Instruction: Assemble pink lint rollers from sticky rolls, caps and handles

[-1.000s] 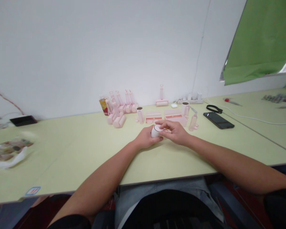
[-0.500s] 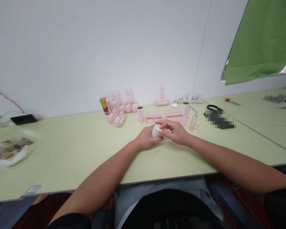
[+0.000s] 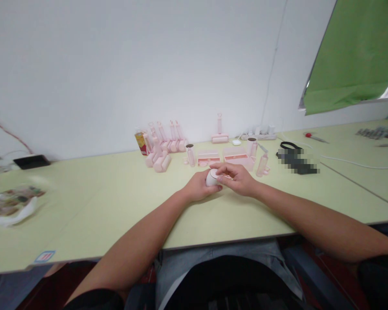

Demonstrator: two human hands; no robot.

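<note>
My left hand [image 3: 198,188] is wrapped round a small white roll [image 3: 211,177] just above the pale green table [image 3: 93,202]. My right hand [image 3: 238,178] is closed on the same roll from the right, its fingers bent over the roll's end, where a bit of pink shows. Both hands meet at the table's middle. Just behind them lie two pink trays [image 3: 234,156] and several pink roller parts [image 3: 261,165].
A cluster of pink lint rollers [image 3: 163,146] and a small carton [image 3: 140,143] stand near the white wall. A blurred dark item [image 3: 296,161], a white cable [image 3: 342,161] and a power strip [image 3: 258,136] lie to the right. A plastic bag [image 3: 9,206] sits far left.
Both hands stay on the white roll; the fingers shift only slightly.
</note>
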